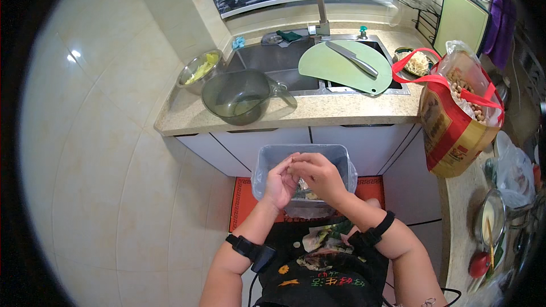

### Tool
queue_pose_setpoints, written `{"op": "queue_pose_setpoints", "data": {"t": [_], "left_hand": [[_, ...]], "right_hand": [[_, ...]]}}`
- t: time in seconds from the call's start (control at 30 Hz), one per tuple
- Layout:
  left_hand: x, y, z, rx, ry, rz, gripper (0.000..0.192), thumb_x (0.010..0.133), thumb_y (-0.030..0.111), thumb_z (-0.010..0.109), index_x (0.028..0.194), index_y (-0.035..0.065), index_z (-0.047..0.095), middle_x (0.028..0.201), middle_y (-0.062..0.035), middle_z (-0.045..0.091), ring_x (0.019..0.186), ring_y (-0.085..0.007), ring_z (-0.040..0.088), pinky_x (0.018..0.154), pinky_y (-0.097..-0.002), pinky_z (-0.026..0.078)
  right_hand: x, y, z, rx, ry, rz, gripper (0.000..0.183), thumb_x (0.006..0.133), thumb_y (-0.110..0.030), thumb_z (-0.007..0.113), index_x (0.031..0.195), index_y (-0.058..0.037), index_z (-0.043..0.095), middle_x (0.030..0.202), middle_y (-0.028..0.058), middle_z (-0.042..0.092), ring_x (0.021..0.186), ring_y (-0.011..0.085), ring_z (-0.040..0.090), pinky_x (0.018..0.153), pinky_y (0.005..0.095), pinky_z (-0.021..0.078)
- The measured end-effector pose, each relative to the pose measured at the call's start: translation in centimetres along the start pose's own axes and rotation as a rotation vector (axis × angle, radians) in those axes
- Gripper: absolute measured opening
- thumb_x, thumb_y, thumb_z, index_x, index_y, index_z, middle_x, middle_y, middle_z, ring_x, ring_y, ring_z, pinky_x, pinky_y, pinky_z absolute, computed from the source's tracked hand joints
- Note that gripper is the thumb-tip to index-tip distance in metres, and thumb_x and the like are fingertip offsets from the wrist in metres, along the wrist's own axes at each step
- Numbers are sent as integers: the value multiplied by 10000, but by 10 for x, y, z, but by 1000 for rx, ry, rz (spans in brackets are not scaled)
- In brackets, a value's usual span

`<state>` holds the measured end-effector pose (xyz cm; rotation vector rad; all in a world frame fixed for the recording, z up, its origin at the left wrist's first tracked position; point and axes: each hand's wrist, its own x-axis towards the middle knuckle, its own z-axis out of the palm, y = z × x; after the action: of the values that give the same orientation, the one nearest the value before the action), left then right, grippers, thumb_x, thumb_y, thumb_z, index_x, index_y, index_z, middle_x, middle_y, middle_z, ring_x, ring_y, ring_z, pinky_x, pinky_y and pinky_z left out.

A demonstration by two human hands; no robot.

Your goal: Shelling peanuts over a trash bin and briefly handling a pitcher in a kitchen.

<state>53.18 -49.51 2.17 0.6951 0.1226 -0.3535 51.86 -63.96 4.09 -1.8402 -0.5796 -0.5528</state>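
Observation:
My left hand (281, 181) and my right hand (320, 175) meet above a lined trash bin (303, 149) on the floor. Their fingers touch at the tips. The left palm is turned up and cupped, while the right fingers curl over it. Whether anything small lies between them cannot be made out. Some waste shows in the bin below the hands. Black straps with small devices are around both forearms. Beyond the bin, a dark translucent colander or basin with a handle (234, 94) rests on the counter. Beside it is a metal bowl (200, 71) of yellow-green vegetable pieces.
A green cutting board (315, 66) bearing a knife (353, 59) lies across the sink (264, 57). At the right stand a red and gold bag (452, 136) of peanuts and a plate of pale shreds (416, 63). Nearer are a bowl with chopsticks (490, 217) and a tomato (479, 264).

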Motion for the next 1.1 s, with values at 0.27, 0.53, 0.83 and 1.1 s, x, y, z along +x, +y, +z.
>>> {"op": "queue_pose_setpoints", "data": {"t": [0.27,0.53,0.83,1.1], "left_hand": [[0,3,-16,12,-67,-131,352,940,208,380,1109,-64,529,1056,-135,605,962,-195,592,899,-311,472],[-16,32,-5,-152,-154,-199,436,969,220,322,1293,-68,368,1265,-181,467,1187,-243,461,999,-332,412],[-1,36,-27,363,69,-89,285,939,179,489,1158,1,529,900,-9,583,726,-56,541,673,-169,465],[85,177,28,1120,99,543,280,968,226,412,1086,49,593,831,30,522,681,-33,439,594,-173,377]], "right_hand": [[9,4,-15,-214,-111,-195,206,722,-20,648,924,-52,664,912,89,639,775,223,598,660,304,499],[2,25,-23,-118,-118,424,442,785,-116,663,1192,-25,517,940,117,638,731,183,613,659,295,493],[-18,38,-35,432,-333,887,322,891,-57,533,1192,12,443,1084,128,575,902,174,616,737,292,519],[-1,-15,-54,626,-173,756,265,896,-136,566,1125,-4,555,961,61,632,902,147,614,779,267,506]]}}
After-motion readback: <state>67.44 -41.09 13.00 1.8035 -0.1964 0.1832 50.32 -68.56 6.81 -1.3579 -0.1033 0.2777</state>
